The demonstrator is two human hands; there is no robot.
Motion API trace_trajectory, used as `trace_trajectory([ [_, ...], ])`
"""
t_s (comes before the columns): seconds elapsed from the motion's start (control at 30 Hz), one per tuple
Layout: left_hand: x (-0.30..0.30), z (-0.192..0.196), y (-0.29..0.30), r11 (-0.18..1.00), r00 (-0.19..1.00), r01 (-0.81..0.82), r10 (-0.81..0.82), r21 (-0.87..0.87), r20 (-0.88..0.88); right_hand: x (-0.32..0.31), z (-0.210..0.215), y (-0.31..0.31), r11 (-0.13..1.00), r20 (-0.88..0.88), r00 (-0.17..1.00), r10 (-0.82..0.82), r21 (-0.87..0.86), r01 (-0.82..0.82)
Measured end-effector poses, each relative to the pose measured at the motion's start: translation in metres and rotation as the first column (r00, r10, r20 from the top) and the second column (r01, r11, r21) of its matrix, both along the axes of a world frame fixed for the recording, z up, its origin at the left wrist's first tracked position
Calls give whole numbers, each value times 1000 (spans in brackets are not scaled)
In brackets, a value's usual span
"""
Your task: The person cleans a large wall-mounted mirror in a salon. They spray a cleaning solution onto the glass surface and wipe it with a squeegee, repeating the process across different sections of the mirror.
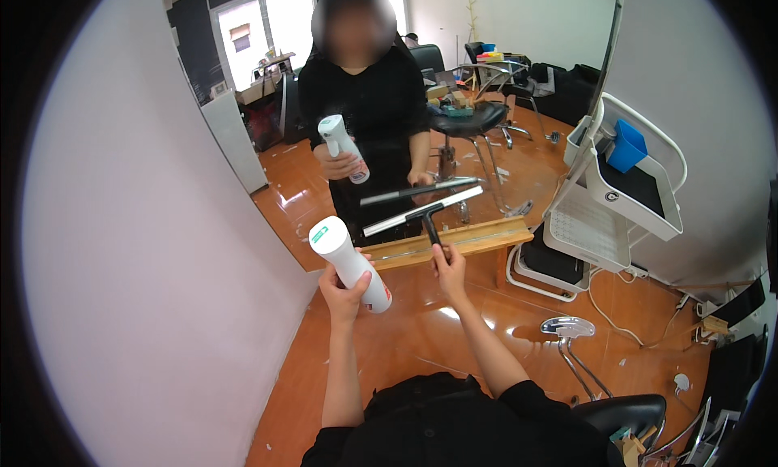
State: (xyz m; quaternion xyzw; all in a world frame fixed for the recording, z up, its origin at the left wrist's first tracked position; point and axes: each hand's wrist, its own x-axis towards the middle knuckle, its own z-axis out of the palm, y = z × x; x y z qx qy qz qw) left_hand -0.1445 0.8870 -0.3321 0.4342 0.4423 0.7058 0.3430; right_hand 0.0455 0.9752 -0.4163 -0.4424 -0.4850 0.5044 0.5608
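My left hand (344,293) is wrapped round a white spray bottle (356,264), held upright with a slight tilt, its rounded top toward me. In my right hand (450,270) is the black handle of a squeegee (428,216); its long blade slants up to the right, close to the mirror (381,212). Whether the blade touches the glass I cannot tell. The mirror shows my reflection in black clothes, with the bottle and the squeegee. A wooden ledge (478,237) runs along the mirror's lower edge, partly behind my hands.
A white wheeled cart (587,232) with a blue bin (626,146) stands right of the mirror. A black chair (624,412) with a metal footrest (568,327) is at the lower right. A pale wall (162,224) closes the left side. Cables (612,325) lie on the glossy orange-brown floor (421,337).
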Motion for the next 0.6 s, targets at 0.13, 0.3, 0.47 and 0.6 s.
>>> trace_trajectory([
  [0.13,21,2,7,1000,1000,22,-22,2,12,34,51,39,971,-120,991,-65,221,91],
  [0.3,44,-4,16,998,997,70,-70,12,13,63,133,84,924,-227,972,-53,357,134],
  [0.47,66,-6,24,995,995,95,-95,3,28,80,138,104,944,-228,973,-45,310,117],
  [0.6,77,-10,31,995,995,98,-98,8,32,86,103,94,957,-142,988,-57,274,94],
])
